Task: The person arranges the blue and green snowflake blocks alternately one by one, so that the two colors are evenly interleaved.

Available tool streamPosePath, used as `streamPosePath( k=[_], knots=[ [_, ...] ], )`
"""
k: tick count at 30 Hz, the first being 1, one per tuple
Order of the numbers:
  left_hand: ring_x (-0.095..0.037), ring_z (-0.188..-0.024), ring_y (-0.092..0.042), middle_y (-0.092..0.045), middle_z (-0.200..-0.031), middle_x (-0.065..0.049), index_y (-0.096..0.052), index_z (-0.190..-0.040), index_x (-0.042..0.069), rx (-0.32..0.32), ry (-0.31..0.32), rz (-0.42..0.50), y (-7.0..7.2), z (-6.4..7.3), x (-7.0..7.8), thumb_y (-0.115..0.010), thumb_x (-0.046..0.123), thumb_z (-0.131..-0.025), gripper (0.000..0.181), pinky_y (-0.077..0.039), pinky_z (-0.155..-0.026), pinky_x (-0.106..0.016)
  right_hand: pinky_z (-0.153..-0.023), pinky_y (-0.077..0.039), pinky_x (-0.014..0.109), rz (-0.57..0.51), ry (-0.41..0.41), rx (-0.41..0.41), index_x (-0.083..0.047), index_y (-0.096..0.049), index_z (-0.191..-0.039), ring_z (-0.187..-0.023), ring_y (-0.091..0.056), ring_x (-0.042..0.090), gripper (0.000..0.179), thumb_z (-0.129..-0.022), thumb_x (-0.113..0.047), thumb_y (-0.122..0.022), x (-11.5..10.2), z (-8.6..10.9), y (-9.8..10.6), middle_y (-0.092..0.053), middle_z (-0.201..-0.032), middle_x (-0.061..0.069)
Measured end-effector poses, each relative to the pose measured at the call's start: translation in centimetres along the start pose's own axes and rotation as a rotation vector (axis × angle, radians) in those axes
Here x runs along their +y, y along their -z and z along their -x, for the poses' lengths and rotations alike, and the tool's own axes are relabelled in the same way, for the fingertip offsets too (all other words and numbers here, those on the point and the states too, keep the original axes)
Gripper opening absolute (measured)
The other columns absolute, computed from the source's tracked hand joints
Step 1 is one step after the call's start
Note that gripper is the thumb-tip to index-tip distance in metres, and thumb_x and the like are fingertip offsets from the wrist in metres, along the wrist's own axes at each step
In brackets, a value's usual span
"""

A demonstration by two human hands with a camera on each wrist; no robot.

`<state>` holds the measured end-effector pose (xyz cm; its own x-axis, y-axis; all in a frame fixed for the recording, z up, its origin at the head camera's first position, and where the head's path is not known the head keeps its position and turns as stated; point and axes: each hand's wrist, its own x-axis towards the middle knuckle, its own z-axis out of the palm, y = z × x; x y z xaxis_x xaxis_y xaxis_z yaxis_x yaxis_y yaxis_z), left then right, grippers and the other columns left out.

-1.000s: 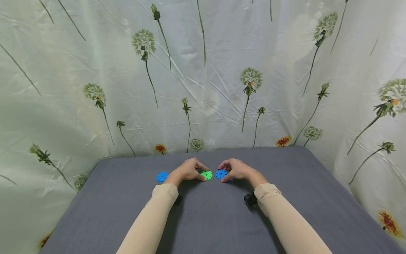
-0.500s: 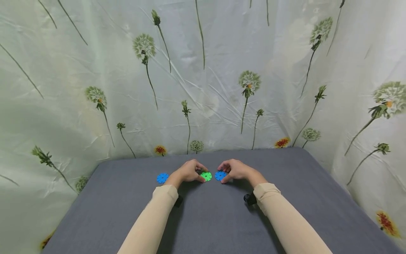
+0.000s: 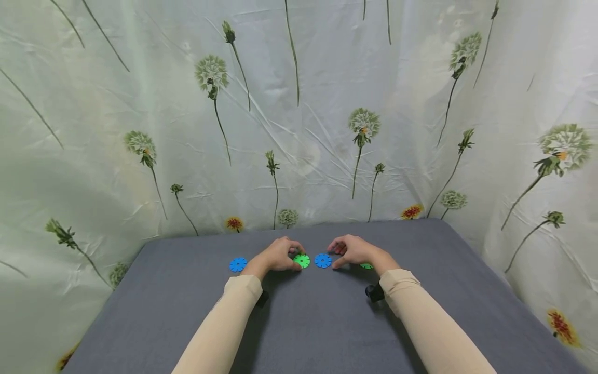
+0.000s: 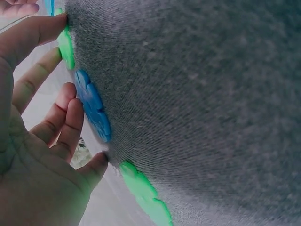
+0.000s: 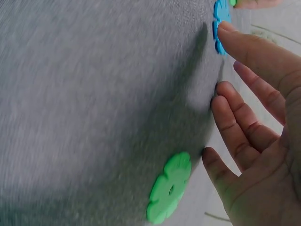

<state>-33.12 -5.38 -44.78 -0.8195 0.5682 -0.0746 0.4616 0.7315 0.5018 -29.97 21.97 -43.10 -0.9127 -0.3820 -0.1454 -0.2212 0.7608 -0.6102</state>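
My left hand (image 3: pixel 276 255) pinches a green notched plastic disc (image 3: pixel 302 261) by its edges between thumb and forefinger, flat on the grey cloth. Just right of it lies a blue notched disc (image 3: pixel 323 261). My right hand (image 3: pixel 356 251) hovers at that blue disc's right side, fingers loosely bent and apart, holding nothing. Under the right wrist a green disc (image 5: pixel 170 189) shows partly in the head view. Another blue disc (image 4: pixel 93 106) and another green disc (image 4: pixel 146 193) lie beneath the left hand, hidden from the head view. One more blue disc (image 3: pixel 238 264) lies left of the left wrist.
A grey cloth (image 3: pixel 308 327) covers the table. Behind and beside it hangs a pale curtain (image 3: pixel 308 130) with dandelion prints. The discs lie in a row near the table's far edge. A black wrist camera (image 3: pixel 374 292) sits under the right sleeve.
My right hand has let go of the blue disc and shifted slightly right, uncovering part of a green disc under its wrist. The left hand stays at its green disc.
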Motion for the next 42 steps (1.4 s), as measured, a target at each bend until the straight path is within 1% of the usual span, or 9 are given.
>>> streamPosePath(
  k=[5, 8, 15, 18, 21, 24, 25, 29, 42],
  knots=[
    [-0.027, -0.11, -0.059, -0.062, -0.121, -0.011, -0.078, -0.123, 0.022, -0.016, -0.028, -0.07, 0.2, 0.0, 0.4, -0.088, 0.024, -0.088, 0.036, -0.052, -0.095, -0.051, -0.103, -0.056, 0.045, 0.011, -0.016, 0.002, -0.005, -0.075, -0.126, -0.114, -0.069, 0.026, 0.041, -0.09, -0.017, -0.089, 0.8, 0.6, 0.6, -0.075, -0.121, 0.011],
    [-0.025, -0.108, -0.057, -0.062, -0.118, -0.01, -0.077, -0.123, 0.022, -0.033, -0.032, -0.082, 0.3, 0.0, 0.5, -0.087, 0.024, -0.089, 0.035, -0.051, -0.094, -0.05, -0.104, -0.056, 0.046, 0.011, -0.022, 0.0, -0.004, -0.075, -0.126, -0.116, -0.069, 0.028, 0.041, -0.09, -0.016, -0.089, 1.2, 1.0, 1.0, -0.075, -0.122, 0.012],
    [-0.023, -0.108, -0.057, -0.064, -0.121, -0.01, -0.076, -0.129, 0.018, -0.045, -0.052, -0.048, 0.3, -0.4, 0.5, -0.084, 0.024, -0.091, 0.039, -0.051, -0.096, -0.048, -0.105, -0.056, 0.048, 0.0, -0.033, 0.02, -0.003, -0.075, -0.127, -0.117, -0.069, 0.029, 0.04, -0.092, -0.017, -0.087, 3.0, 2.0, 1.5, -0.075, -0.125, 0.012],
    [-0.025, -0.114, -0.06, -0.064, -0.125, -0.01, -0.075, -0.135, 0.019, -0.037, -0.05, -0.049, 0.1, -0.6, 0.7, -0.083, 0.029, -0.094, 0.043, -0.051, -0.105, -0.053, -0.105, -0.056, 0.05, -0.009, -0.04, 0.031, -0.002, -0.074, -0.127, -0.118, -0.07, 0.031, 0.041, -0.092, -0.018, -0.087, 3.7, 2.5, 1.9, -0.076, -0.128, 0.014],
    [-0.028, -0.122, -0.062, -0.066, -0.128, -0.009, -0.074, -0.137, 0.022, -0.021, -0.044, -0.072, -0.1, -0.8, 1.3, -0.084, 0.036, -0.093, 0.048, -0.04, -0.118, -0.066, -0.105, -0.056, 0.051, -0.029, -0.04, 0.034, 0.001, -0.073, -0.129, -0.12, -0.069, 0.034, 0.044, -0.092, -0.017, -0.087, 4.3, 3.2, 2.3, -0.075, -0.131, 0.017],
    [-0.029, -0.129, -0.061, -0.067, -0.129, -0.008, -0.073, -0.14, 0.026, -0.012, -0.046, -0.091, -0.4, -1.1, 1.9, -0.085, 0.04, -0.093, 0.051, -0.025, -0.124, -0.076, -0.102, -0.057, 0.05, -0.049, -0.041, 0.033, 0.003, -0.072, -0.131, -0.119, -0.07, 0.035, 0.046, -0.092, -0.016, -0.086, 4.7, 3.9, 2.6, -0.074, -0.133, 0.019],
    [-0.029, -0.13, -0.061, -0.067, -0.129, -0.008, -0.072, -0.141, 0.027, -0.011, -0.05, -0.092, -0.6, -1.3, 2.1, -0.084, 0.041, -0.093, 0.051, -0.024, -0.124, -0.076, -0.101, -0.058, 0.049, -0.052, -0.041, 0.036, 0.003, -0.071, -0.131, -0.119, -0.07, 0.036, 0.046, -0.092, -0.016, -0.086, 4.8, 4.1, 2.7, -0.074, -0.133, 0.02],
    [-0.029, -0.13, -0.061, -0.064, -0.132, -0.009, -0.073, -0.14, 0.028, -0.015, -0.06, -0.076, -1.0, -1.7, 2.7, -0.084, 0.041, -0.094, 0.049, -0.025, -0.125, -0.074, -0.096, -0.06, 0.047, -0.049, -0.036, 0.043, 0.004, -0.071, -0.132, -0.117, -0.07, 0.035, 0.047, -0.092, -0.015, -0.086, 5.3, 4.8, 3.0, -0.074, -0.132, 0.021],
    [-0.033, -0.124, -0.06, -0.064, -0.127, -0.01, -0.079, -0.132, 0.024, 0.013, -0.087, -0.041, -2.4, -2.6, 3.6, -0.085, 0.038, -0.094, 0.041, -0.034, -0.122, -0.069, -0.097, -0.058, 0.045, -0.045, -0.062, 0.065, 0.003, -0.074, -0.129, -0.11, -0.069, 0.028, 0.045, -0.09, -0.016, -0.088, 6.6, 6.0, 3.5, -0.076, -0.123, 0.017]
  ],
)
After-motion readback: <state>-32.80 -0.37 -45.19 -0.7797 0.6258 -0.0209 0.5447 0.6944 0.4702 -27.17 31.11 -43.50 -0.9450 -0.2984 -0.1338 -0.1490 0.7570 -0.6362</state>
